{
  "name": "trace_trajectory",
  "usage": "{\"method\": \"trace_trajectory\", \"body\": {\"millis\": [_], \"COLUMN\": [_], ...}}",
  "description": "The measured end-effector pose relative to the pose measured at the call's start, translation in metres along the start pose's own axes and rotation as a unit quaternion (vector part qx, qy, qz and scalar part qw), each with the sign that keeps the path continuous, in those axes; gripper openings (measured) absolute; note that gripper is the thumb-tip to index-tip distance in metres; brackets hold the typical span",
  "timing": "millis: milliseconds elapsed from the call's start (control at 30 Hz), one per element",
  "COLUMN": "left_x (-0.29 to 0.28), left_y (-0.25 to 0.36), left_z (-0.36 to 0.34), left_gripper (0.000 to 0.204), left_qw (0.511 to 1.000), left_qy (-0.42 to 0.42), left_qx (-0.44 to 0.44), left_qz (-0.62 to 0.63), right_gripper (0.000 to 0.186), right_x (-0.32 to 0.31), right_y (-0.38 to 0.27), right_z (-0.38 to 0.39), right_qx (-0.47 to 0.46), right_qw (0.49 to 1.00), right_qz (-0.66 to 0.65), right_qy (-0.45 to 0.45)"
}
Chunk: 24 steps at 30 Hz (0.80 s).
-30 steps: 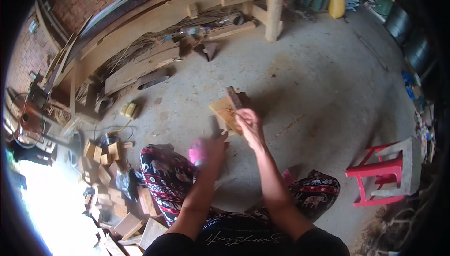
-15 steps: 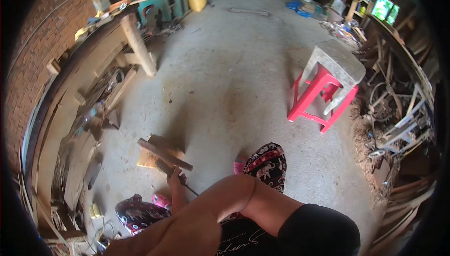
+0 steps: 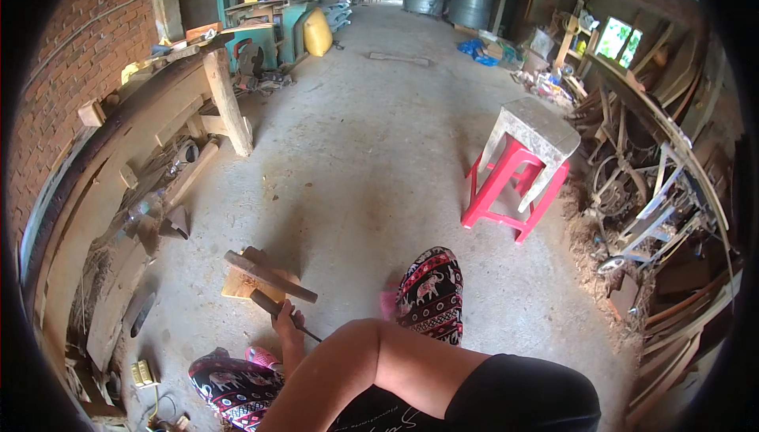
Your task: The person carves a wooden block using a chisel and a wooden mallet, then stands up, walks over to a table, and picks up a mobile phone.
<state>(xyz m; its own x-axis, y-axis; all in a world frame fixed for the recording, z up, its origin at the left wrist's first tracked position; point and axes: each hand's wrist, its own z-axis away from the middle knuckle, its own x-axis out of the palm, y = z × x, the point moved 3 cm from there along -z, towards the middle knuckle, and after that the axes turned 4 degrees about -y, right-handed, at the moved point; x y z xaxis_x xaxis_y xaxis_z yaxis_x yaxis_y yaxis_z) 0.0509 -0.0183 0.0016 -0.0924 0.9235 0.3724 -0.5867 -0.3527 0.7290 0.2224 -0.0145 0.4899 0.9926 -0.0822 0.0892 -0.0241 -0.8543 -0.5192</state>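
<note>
My left hand (image 3: pixel 285 319) is closed around a dark tool (image 3: pixel 267 301), which has a thick blocky end and a thin dark shaft pointing down to the right. Its exact kind cannot be made out. Just beyond the hand, a brown wooden bar (image 3: pixel 270 277) lies slantwise over a yellowish wood block (image 3: pixel 237 283) on the floor. My right arm (image 3: pixel 360 343) bends across my body, its forearm running down past the lower edge, so the right hand is out of the picture. Part of my left forearm is hidden behind it.
A grey-topped stool over a red plastic stool (image 3: pixel 506 187) stands to the right. Along the left runs a long wooden bench (image 3: pixel 118 155) with a thick post (image 3: pixel 225 104). Scrap wood and metal frames (image 3: pixel 656 218) line the right side. A yellow power socket (image 3: pixel 144 373) lies lower left.
The view has tilted up, showing more of the far room. My right forearm has swung to a steeper angle. The left hand keeps hold of the dark tool near the wood block.
</note>
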Motion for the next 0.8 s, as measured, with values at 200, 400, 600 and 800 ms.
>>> {"method": "trace_trajectory", "body": {"millis": [200,400,600,800], "left_x": [-0.023,-0.025,0.111,0.040], "left_y": [0.007,-0.006,0.147,0.286], "left_z": [0.000,-0.027,0.062,0.272], "left_gripper": [0.030,0.033,0.042,0.026], "left_qw": [0.999,0.978,0.745,0.753], "left_qy": [0.011,-0.077,-0.122,-0.461], "left_qx": [0.045,0.078,0.343,0.346], "left_qz": [0.022,-0.177,-0.558,-0.318], "right_gripper": [0.038,0.039,0.037,0.015], "right_x": [-0.002,0.037,-0.044,-0.132], "right_y": [0.069,0.122,0.039,-0.040], "right_z": [-0.010,0.012,0.158,0.262], "right_qx": [0.090,0.195,0.057,-0.094], "right_qw": [0.992,0.915,0.964,0.851], "right_qz": [-0.059,-0.314,-0.077,-0.095], "right_qy": [-0.058,-0.162,0.246,0.507]}}
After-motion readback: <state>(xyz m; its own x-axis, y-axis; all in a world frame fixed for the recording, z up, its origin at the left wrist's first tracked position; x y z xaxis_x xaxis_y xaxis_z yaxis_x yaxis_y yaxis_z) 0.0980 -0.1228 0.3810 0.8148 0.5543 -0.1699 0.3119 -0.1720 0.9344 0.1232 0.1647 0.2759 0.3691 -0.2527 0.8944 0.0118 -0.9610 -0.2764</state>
